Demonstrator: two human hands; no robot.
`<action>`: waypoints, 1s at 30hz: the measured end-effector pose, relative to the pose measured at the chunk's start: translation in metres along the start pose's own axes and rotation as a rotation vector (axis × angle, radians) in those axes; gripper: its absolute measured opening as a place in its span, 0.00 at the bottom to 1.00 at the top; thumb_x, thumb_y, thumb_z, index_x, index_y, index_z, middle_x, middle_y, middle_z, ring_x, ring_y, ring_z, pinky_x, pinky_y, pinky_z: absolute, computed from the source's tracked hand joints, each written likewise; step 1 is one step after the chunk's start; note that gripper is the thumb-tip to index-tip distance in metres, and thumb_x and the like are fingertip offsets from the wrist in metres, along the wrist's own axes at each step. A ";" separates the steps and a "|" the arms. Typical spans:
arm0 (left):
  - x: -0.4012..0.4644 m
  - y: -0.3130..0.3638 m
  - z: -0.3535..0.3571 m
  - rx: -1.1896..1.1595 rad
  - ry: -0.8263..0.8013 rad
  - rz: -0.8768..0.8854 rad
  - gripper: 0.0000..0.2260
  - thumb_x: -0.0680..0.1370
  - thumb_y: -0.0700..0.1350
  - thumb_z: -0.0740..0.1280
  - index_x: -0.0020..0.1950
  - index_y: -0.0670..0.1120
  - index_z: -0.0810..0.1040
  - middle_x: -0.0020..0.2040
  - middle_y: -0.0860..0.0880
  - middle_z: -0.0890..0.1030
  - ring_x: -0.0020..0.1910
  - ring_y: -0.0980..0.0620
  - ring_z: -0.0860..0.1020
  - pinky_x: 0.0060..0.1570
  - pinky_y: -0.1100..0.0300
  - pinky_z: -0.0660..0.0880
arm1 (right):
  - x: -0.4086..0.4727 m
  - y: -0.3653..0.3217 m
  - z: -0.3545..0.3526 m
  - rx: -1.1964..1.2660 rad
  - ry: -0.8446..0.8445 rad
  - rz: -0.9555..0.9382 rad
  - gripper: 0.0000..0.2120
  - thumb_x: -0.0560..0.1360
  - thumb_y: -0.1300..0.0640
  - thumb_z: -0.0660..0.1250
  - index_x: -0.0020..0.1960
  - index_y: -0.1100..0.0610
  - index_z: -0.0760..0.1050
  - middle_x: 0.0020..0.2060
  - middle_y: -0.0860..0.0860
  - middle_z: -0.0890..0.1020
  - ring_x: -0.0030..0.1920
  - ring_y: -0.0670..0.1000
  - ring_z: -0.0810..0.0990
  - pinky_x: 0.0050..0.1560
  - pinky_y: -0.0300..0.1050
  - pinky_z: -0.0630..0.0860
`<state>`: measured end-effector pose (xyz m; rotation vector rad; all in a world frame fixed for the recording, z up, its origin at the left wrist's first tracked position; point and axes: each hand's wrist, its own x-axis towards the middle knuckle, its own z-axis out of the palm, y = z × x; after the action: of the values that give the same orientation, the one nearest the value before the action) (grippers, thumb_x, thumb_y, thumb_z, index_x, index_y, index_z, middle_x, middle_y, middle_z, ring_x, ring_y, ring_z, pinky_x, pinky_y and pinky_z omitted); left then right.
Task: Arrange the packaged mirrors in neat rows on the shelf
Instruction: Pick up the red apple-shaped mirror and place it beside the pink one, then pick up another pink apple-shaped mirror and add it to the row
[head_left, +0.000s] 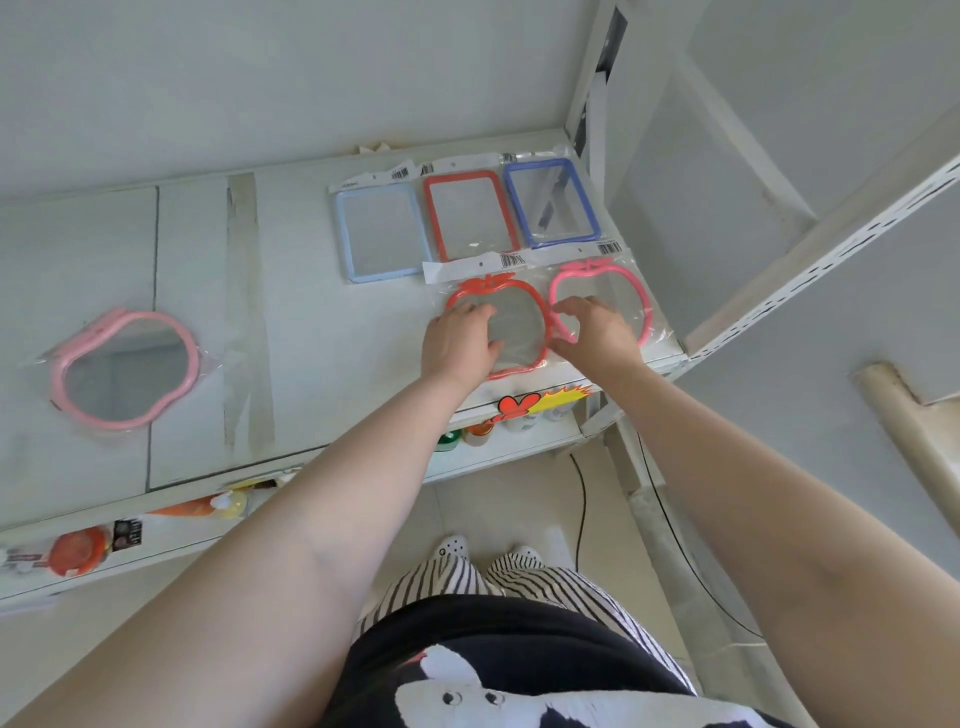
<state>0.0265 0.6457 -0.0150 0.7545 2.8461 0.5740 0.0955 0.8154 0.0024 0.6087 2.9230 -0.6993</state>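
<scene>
- My left hand lies on the left side of a red apple-shaped mirror in its clear packet, fingers curved over the frame's upper left edge, thumb on the glass.
- My right hand is at the seam between that mirror and a pink apple-shaped mirror just right of it; its fingers are curled around the red frame's right edge.
- Both apple mirrors lie flat on the white shelf, side by side, near its front edge.
- Just beyond my hands sits a row of three packaged rectangular mirrors: a light blue mirror, a red rectangular mirror, then a dark blue mirror at the right end.
- Well to the left of my left hand, apart from the rows, a pale pink mirror lies tilted on the shelf.
- Below the shelf's front edge, near my wrists, yellow and red stickers show.
</scene>
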 end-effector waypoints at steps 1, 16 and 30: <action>-0.005 -0.001 -0.003 0.006 -0.001 -0.007 0.20 0.75 0.46 0.66 0.67 0.48 0.73 0.62 0.46 0.78 0.61 0.43 0.76 0.57 0.53 0.71 | -0.005 -0.005 0.000 -0.003 -0.003 -0.015 0.22 0.72 0.52 0.71 0.65 0.54 0.74 0.59 0.54 0.78 0.61 0.57 0.75 0.57 0.51 0.75; -0.209 -0.038 -0.027 0.013 0.009 -0.267 0.21 0.75 0.46 0.66 0.68 0.48 0.73 0.62 0.45 0.78 0.62 0.43 0.76 0.57 0.53 0.73 | -0.128 -0.078 0.040 -0.070 -0.167 -0.331 0.20 0.73 0.55 0.68 0.64 0.53 0.74 0.59 0.51 0.79 0.58 0.55 0.78 0.53 0.47 0.76; -0.390 -0.148 -0.069 -0.078 0.067 -0.522 0.18 0.74 0.46 0.67 0.63 0.49 0.75 0.60 0.47 0.80 0.60 0.42 0.77 0.55 0.52 0.76 | -0.260 -0.210 0.126 -0.161 -0.301 -0.580 0.19 0.74 0.51 0.68 0.63 0.51 0.74 0.58 0.51 0.80 0.59 0.54 0.78 0.56 0.48 0.76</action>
<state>0.2812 0.3085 0.0045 -0.0335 2.8824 0.6236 0.2495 0.4934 0.0200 -0.3501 2.8169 -0.5241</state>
